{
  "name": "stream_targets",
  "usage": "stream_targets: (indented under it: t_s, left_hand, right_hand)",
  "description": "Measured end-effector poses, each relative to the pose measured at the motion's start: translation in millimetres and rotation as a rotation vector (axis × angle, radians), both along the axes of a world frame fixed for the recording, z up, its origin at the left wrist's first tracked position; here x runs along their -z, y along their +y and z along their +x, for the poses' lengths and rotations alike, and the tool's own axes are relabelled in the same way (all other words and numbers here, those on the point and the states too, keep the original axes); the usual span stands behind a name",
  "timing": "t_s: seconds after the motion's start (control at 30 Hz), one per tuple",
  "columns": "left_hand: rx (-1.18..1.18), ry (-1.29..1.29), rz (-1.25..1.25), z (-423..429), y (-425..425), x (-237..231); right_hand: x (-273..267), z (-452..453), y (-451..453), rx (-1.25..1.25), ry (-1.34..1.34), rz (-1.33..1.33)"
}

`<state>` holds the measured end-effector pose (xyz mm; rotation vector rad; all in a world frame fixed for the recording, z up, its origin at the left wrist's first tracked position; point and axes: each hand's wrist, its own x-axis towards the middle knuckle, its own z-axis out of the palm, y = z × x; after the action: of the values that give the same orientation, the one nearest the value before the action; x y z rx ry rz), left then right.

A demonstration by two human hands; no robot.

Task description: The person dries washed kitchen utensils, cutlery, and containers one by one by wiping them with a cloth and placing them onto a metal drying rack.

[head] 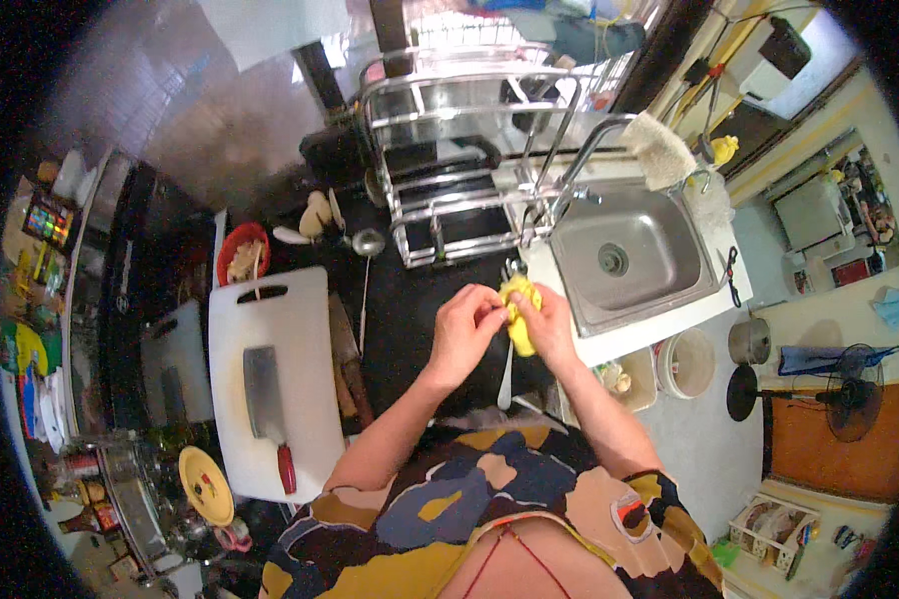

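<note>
Both hands meet over the dark countertop, just left of the sink. My right hand (pixel 547 322) is closed around a crumpled yellow cloth (pixel 523 335), part of which hangs below the fingers. At the cloth's left edge are the fingertips of my left hand (pixel 468 329); whether they pinch it is not clear. A metal utensil (pixel 506 378) lies under the cloth, its handle pointing towards me, and the middle of it is hidden. Further left, a cleaver (pixel 264 393) with a red handle rests on a white cutting board (pixel 311 329).
A steel dish rack (pixel 449 198) stands behind the hands. At right is a steel sink (pixel 644 262) with a faucet (pixel 595 142), and scissors (pixel 733 277) lie on its counter. A ladle (pixel 367 247) and a red bowl (pixel 232 243) sit at the left, near the board.
</note>
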<state>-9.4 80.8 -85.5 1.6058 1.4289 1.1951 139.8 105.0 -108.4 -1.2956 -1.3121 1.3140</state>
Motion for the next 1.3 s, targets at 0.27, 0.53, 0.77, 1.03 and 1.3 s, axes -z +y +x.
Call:
stream_targets:
  t_s: [0.27,0.53,0.77,1.03,1.3]
  left_hand:
    - [0.19,-0.094,-0.098,16.1,23.3,7.8]
    - [0.311,-0.234,-0.24,33.1,35.6,-11.6]
    - [0.304,0.026,-0.084,26.4,37.1,-3.7]
    - [0.193,0.352,0.39,28.6,31.6,-27.0]
    - [-0.055,0.272,0.832,4.9,114.3,-91.4]
  right_hand:
    - [29.8,13.8,1.8,-0.005,0.095,-0.045]
    - [-6.3,36.6,4.9,-0.026,0.477,-0.28]
    - [-12.5,33.9,-0.5,-0.158,0.537,-0.413]
    - [5.0,27.7,-11.4,-0.238,0.419,-0.375]
    - [22.5,40.4,-34.9,-0.447,0.005,-0.31]
